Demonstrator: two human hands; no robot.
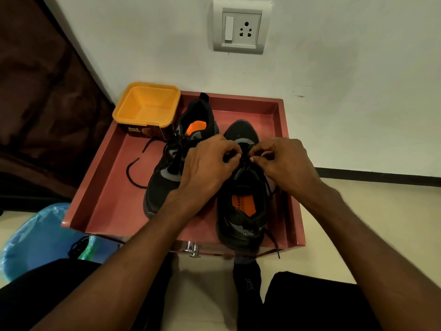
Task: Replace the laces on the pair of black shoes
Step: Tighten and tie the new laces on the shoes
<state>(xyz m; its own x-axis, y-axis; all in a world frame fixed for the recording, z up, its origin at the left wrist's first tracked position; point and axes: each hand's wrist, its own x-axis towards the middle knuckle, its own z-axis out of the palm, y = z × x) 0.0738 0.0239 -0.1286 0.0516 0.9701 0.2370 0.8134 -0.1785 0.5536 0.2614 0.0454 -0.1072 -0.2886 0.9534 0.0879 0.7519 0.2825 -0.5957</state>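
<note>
Two black shoes with orange insoles lie in a reddish-brown tray (102, 187). The left shoe (167, 173) points toward me, and its black lace (133, 173) trails loose onto the tray floor. The right shoe (241, 211) points away, heel near me. My left hand (210, 163) and my right hand (279, 158) meet over its eyelets, each pinching the black lace (244, 161) there. One end of that lace (274, 244) hangs over the tray's front edge.
An empty yellow tub (148, 106) stands in the tray's far left corner. A blue bag (40, 237) lies on the floor at left, dark fabric (35, 103) beyond it. The wall with a socket plate (241, 27) rises behind. My legs and a socked foot (248, 283) are below.
</note>
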